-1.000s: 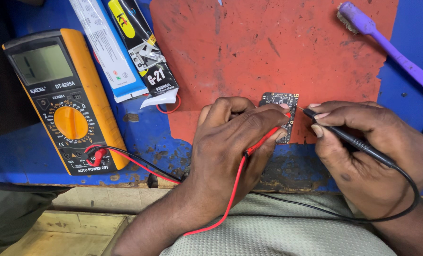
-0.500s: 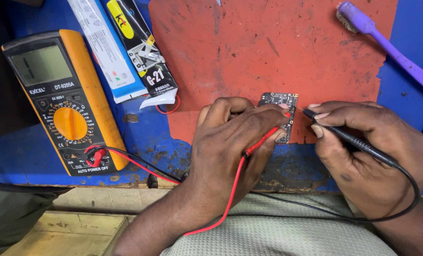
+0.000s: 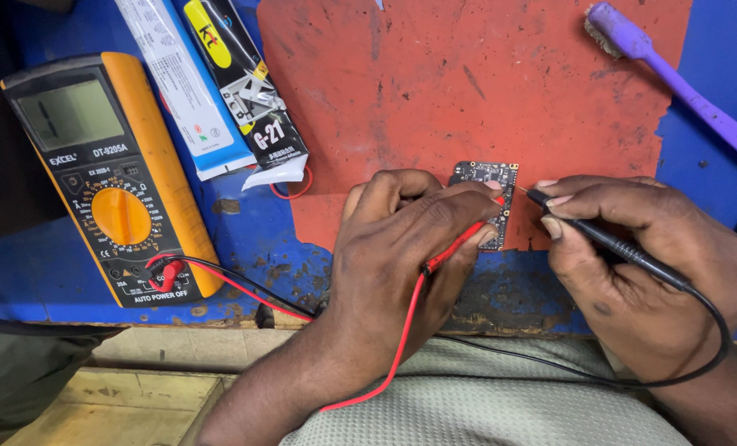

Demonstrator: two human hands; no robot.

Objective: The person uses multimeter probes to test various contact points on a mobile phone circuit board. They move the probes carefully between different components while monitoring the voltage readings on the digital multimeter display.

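A small dark circuit board [image 3: 490, 188] lies on a worn red mat [image 3: 467, 91] near the bench's front edge. My left hand [image 3: 405, 248] grips a red test probe [image 3: 451, 248], its tip on the board's right side, and partly covers the board. My right hand [image 3: 632, 256] pinches a black test probe [image 3: 608, 244], whose thin tip touches the board's right edge. Both leads run to an orange multimeter [image 3: 108, 173] at the left.
A white tube [image 3: 182, 87] and a black-and-yellow glue tube [image 3: 244, 83] lie side by side between the meter and the mat. A purple toothbrush [image 3: 674, 78] rests at the upper right. The blue bench edge [image 3: 500, 301] runs under my wrists.
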